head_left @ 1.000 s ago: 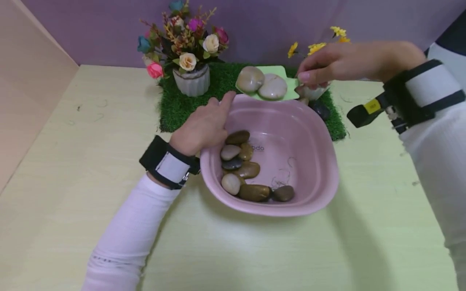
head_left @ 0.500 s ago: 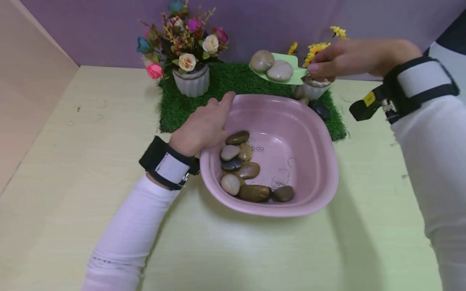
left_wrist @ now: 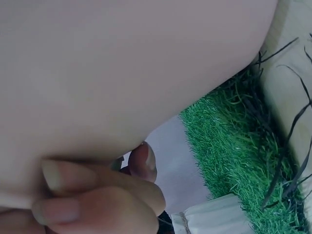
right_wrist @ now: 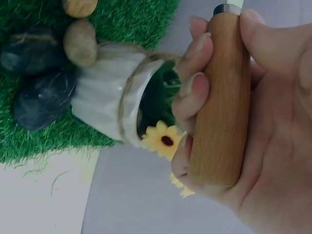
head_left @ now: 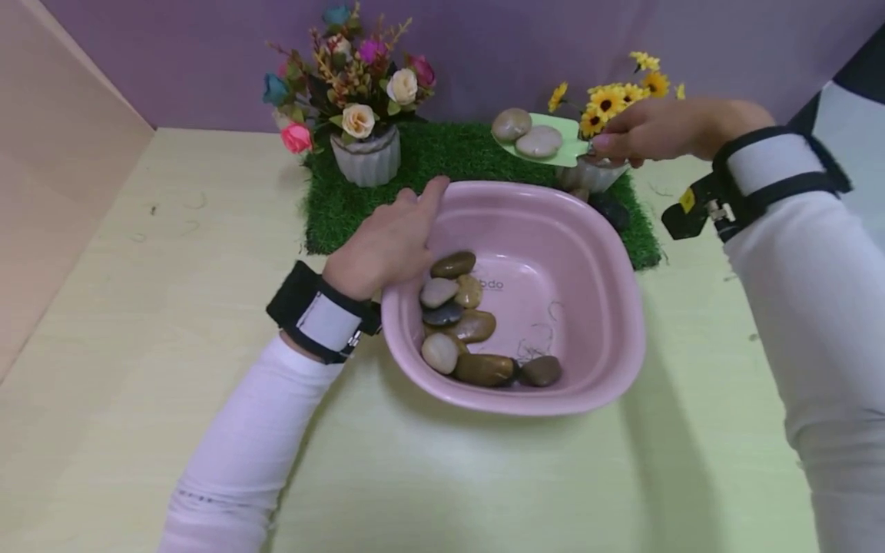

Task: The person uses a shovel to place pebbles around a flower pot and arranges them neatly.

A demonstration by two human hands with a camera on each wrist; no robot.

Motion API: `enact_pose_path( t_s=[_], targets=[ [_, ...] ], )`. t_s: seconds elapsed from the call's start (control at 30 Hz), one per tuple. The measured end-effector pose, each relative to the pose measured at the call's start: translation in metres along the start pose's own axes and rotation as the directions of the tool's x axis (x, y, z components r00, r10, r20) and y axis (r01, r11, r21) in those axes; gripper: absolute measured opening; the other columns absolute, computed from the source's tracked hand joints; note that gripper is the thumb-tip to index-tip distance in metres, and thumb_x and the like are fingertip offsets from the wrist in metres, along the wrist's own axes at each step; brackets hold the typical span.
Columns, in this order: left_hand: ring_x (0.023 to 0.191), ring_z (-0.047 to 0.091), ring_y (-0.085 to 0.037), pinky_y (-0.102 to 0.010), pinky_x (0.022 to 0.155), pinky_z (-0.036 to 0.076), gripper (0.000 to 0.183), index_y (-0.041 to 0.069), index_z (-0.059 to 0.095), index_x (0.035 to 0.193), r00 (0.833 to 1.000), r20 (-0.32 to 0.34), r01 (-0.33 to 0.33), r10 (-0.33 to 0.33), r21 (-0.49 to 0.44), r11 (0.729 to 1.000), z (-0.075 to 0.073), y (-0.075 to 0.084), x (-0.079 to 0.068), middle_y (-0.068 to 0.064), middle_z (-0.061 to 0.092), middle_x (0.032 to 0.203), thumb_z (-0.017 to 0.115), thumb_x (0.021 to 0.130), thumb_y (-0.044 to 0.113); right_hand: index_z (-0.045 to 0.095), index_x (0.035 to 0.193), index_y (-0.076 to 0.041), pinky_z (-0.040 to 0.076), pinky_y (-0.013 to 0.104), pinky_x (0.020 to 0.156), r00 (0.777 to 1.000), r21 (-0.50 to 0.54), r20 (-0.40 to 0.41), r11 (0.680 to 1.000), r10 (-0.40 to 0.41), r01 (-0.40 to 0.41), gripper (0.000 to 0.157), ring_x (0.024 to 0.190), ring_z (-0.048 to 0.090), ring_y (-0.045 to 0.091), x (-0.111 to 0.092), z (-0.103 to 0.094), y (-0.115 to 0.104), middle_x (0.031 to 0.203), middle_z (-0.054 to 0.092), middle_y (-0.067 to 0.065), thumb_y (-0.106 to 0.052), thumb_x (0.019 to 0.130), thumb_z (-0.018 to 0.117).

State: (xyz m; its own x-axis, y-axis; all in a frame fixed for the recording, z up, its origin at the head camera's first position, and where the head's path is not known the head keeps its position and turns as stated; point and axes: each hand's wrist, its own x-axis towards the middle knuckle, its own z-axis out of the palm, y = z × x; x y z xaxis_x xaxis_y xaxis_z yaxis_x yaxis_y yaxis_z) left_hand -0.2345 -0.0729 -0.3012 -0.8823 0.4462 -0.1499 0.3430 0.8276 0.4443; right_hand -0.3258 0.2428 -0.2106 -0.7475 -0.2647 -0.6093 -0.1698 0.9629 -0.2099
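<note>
My right hand [head_left: 664,132] grips a small trowel by its wooden handle [right_wrist: 220,107], fingers wrapped around it. Two smooth pebbles, a tan one [head_left: 512,124] and a paler one [head_left: 539,141], lie on its light green blade [head_left: 568,132]. The blade hangs level above the artificial grass, behind the basin. My left hand [head_left: 387,242] holds the pink plastic basin [head_left: 588,269] at its left rim; its fingertips [left_wrist: 68,209] curl against the basin's outside in the left wrist view. Inside the basin, several brown, grey and white pebbles [head_left: 473,326] lie along the left and near sides.
Artificial grass [head_left: 449,150] lies behind the basin. On it stand a pot of mixed flowers [head_left: 366,157] at left and a white pot [right_wrist: 109,90] with yellow flowers at right. Dark stones [right_wrist: 44,100] lie beside the white pot. A purple wall [head_left: 498,46] closes the back.
The trowel and its two pebbles have risen off the basin's far edge and shifted right, now beside the yellow flowers. My left hand and the basin have stayed in place.
</note>
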Motion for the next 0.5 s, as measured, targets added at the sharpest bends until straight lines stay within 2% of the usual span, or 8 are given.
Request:
enact_pose_path(
  t_s=[0.2, 0.37, 0.5],
  targets=[
    [0.104, 0.058, -0.036, -0.046, 0.082, 0.053, 0.078, 0.023, 0.007, 0.159, 1.000, 0.001, -0.003, 0.003, 0.005, 1.000, 0.000, 0.001, 0.001, -0.024, 0.042, 0.140, 0.056, 0.098, 0.018, 0.026, 0.154, 0.000, 0.025, 0.075, 0.104, 1.000, -0.007, -0.005, 1.000, 0.021, -0.021, 0.072, 0.129, 0.038, 0.052, 0.002, 0.005, 0.010, 0.147, 0.037, 0.033, -0.052, 0.105, 0.022],
    [0.103, 0.058, -0.035, -0.045, 0.081, 0.053, 0.079, 0.023, 0.006, 0.159, 1.000, 0.004, 0.004, -0.004, 0.010, 1.000, -0.001, 0.002, 0.000, -0.024, 0.042, 0.140, 0.056, 0.098, 0.019, 0.029, 0.152, 0.004, 0.026, 0.074, 0.106, 1.000, 0.012, -0.008, 1.000, 0.003, -0.003, 0.069, 0.130, 0.039, 0.053, 0.007, 0.014, 0.009, 0.146, 0.037, 0.036, -0.048, 0.106, 0.023],
    [0.103, 0.058, -0.035, -0.045, 0.081, 0.054, 0.078, 0.023, 0.006, 0.159, 1.000, 0.009, 0.012, -0.012, 0.004, 1.000, -0.001, 0.001, -0.001, -0.024, 0.043, 0.140, 0.056, 0.099, 0.023, 0.024, 0.153, 0.006, 0.026, 0.072, 0.107, 1.000, 0.027, 0.016, 1.000, -0.001, 0.001, 0.069, 0.131, 0.039, 0.054, 0.012, 0.022, 0.007, 0.147, 0.036, 0.036, -0.046, 0.106, 0.022]
  ],
)
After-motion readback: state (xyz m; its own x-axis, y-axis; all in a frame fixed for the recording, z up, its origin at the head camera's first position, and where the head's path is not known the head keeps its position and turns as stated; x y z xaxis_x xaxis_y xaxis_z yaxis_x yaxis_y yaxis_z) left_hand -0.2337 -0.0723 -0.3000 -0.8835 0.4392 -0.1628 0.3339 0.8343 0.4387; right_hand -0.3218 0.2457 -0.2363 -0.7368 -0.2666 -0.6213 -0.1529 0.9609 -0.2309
